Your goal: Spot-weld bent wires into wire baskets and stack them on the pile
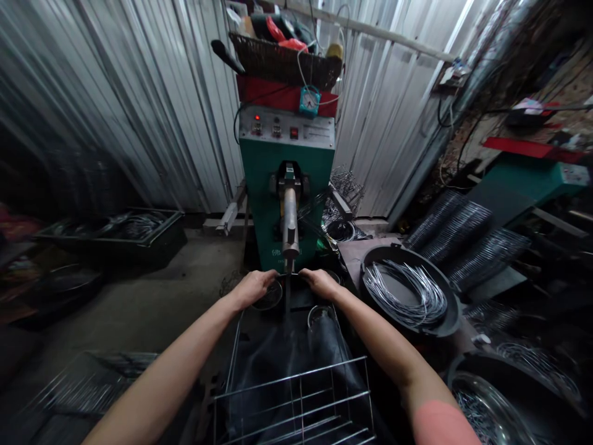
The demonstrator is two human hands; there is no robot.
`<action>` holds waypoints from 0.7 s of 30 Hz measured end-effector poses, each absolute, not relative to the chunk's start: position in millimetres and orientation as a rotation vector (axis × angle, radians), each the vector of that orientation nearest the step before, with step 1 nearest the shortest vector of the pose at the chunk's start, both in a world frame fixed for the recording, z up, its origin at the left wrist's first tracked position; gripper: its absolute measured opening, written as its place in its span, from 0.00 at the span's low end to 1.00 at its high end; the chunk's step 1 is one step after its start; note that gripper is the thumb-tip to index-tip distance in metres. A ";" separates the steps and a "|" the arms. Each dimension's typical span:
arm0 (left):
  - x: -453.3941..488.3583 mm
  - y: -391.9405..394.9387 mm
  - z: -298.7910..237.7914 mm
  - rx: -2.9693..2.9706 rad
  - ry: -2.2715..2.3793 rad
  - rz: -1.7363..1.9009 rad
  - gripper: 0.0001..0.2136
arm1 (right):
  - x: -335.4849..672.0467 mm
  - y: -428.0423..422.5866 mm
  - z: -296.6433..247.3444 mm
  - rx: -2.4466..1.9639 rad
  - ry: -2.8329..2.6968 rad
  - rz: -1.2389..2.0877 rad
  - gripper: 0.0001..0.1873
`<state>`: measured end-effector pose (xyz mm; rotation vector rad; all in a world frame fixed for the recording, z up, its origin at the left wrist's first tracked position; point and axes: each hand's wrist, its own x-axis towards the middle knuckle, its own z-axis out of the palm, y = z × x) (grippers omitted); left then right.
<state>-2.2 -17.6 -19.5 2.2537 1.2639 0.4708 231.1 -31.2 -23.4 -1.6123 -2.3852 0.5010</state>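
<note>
Head view: my half-closed left hand [254, 288] and right hand [320, 283] flanked a wire hoop [288, 275], just below the machine's steel ram [290, 222]; whether they gripped it, I cannot tell.

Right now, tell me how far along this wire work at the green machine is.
Done: the wire rack in the foreground looks formed, and wire mesh pieces lie piled behind the green machine. In hand: the left hand and right hand are at a wire piece beneath the machine's metal ram. Left: the wire hoops in the round black pan seem still unused.
</note>
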 end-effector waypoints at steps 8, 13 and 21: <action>-1.2 -12.5 -18.3 2.270 1.218 0.436 0.13 | 233.1 -24.4 -24.0 -1.532 -2.366 0.598 0.13; -1.1 -12.3 -15.4 2.193 1.193 0.439 0.13 | 232.2 -24.4 -25.1 -1.509 -2.343 0.613 0.13; 0.2 0.0 -12.5 2.034 1.231 0.408 0.11 | 231.4 -20.0 -13.2 -1.578 -2.295 0.774 0.12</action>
